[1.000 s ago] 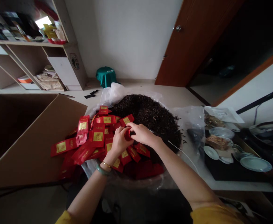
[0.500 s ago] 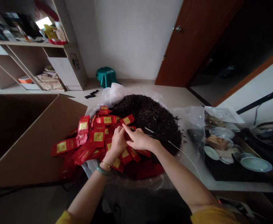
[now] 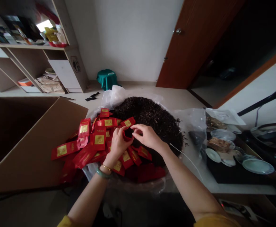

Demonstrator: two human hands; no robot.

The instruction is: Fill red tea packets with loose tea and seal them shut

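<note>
My left hand (image 3: pixel 118 142) is wrapped around a small red packet (image 3: pixel 128 136) whose mouth gapes open, dark inside. My right hand (image 3: pixel 145 136) pinches at the packet's rim from the right, fingers together. Both hands hover over a heap of red packets with gold labels (image 3: pixel 97 138). Just behind them lies a big mound of dark loose tea leaves (image 3: pixel 152 116) on a clear plastic sheet (image 3: pixel 119 94). A thin white cord (image 3: pixel 187 159) runs beside my right forearm.
An open cardboard box (image 3: pixel 29 138) stands at the left. A dark tray with white dishes and saucers (image 3: pixel 234 154) sits at the right. Shelves (image 3: pixel 34 56) line the back left wall; a green stool (image 3: pixel 107 78) and a brown door (image 3: pixel 194 41) stand behind.
My hands have lifted slightly and the red packet's mouth now shows open between them. Half a second ago my right hand lay lower, fingers reaching across the packet.
</note>
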